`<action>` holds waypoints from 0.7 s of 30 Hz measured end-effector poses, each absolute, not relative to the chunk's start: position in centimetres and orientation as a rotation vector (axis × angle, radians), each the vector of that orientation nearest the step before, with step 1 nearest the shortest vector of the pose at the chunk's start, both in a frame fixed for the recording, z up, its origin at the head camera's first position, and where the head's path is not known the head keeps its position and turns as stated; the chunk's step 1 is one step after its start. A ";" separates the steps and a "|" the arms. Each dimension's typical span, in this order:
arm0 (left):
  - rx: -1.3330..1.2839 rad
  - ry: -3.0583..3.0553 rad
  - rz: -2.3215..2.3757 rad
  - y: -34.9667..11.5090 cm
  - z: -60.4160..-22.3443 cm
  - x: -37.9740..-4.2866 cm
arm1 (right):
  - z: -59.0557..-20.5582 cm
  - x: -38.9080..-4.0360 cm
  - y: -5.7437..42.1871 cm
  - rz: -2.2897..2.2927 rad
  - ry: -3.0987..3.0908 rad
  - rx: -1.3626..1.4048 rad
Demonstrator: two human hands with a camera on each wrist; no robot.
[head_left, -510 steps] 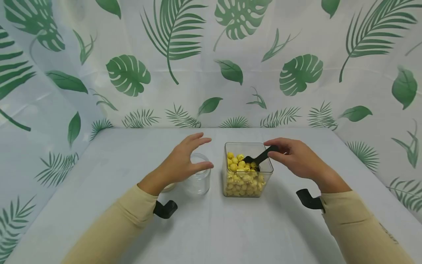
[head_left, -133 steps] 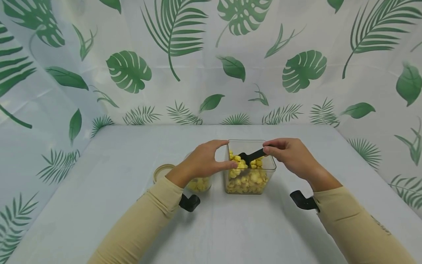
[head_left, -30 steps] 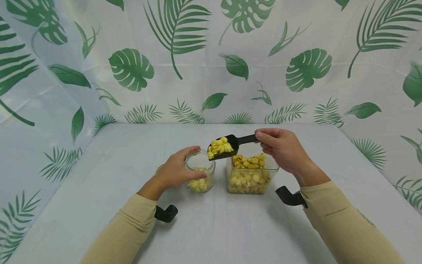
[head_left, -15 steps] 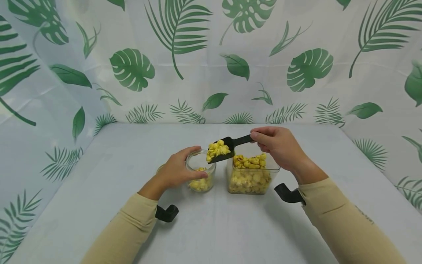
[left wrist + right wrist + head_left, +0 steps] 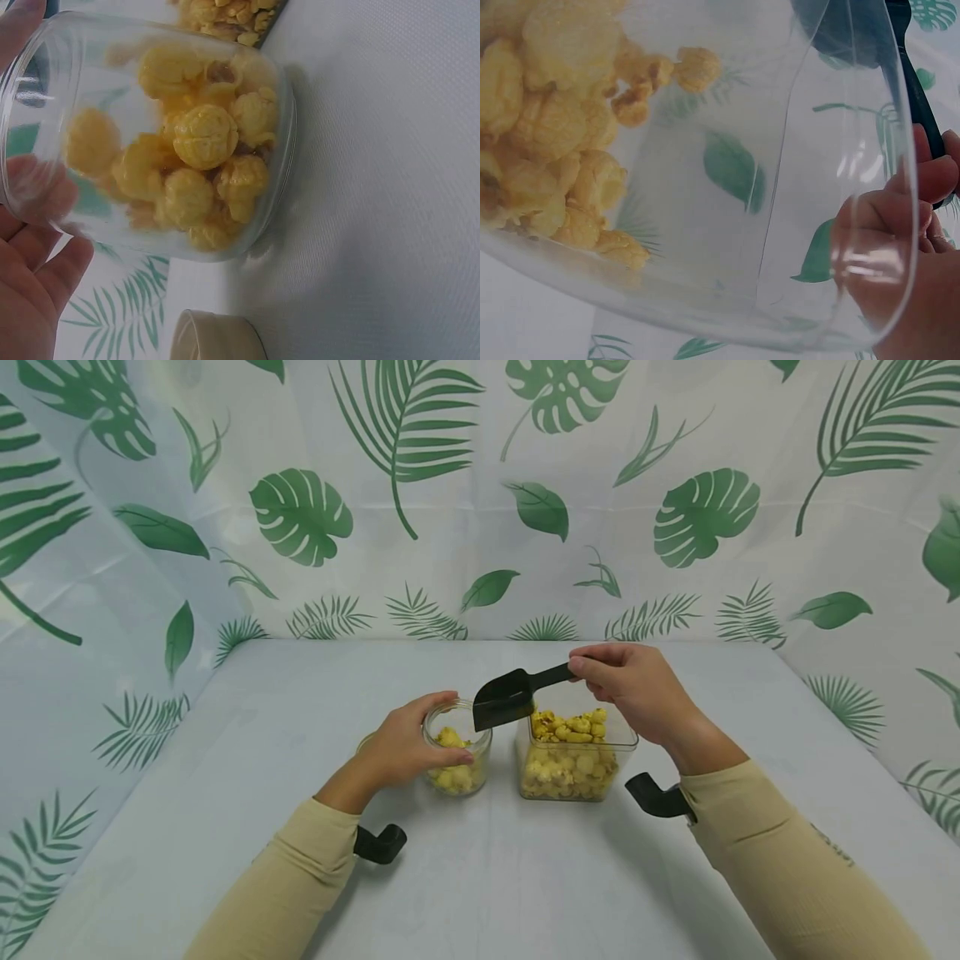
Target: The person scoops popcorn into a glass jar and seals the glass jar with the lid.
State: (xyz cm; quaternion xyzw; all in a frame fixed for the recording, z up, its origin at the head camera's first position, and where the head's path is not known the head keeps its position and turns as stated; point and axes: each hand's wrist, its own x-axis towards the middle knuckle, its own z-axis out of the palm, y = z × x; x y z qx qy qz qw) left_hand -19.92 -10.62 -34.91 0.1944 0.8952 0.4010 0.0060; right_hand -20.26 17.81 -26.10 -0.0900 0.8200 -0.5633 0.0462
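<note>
My left hand grips a round clear jar near its rim, thumb on the near side and fingers behind. Yellow popcorn lies in the jar's lower part. Between thumb and fingers, my right hand pinches the handle of a black scoop. The scoop tilts down to the left, its lip over the jar's right rim, and no popcorn shows in it. Just right of the jar stands a square clear container, its lower part full of popcorn; the scoop and right hand hide some of its rim.
A cream-coloured round lid lies on the table left of the jar, mostly hidden by the left hand in the head view. The white table ends at a leaf-patterned backdrop. Black wrist mounts stick out below the hands.
Earlier the jar held no popcorn. The right hand dug the scoop into the square container, then brought a load over the jar. Within the last half second the popcorn left the scoop and the jar's level rose.
</note>
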 end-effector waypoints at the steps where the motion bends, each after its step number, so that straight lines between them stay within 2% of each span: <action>1: 0.607 2.803 1.252 -10.6 -34.9 -19.9 | -26.1 -20.3 17.8 -1.716 2.504 -0.274; 21: 0.588 2.813 1.196 -10.4 -34.7 -20.0 | -26.4 -20.0 19.5 -1.844 2.433 -0.339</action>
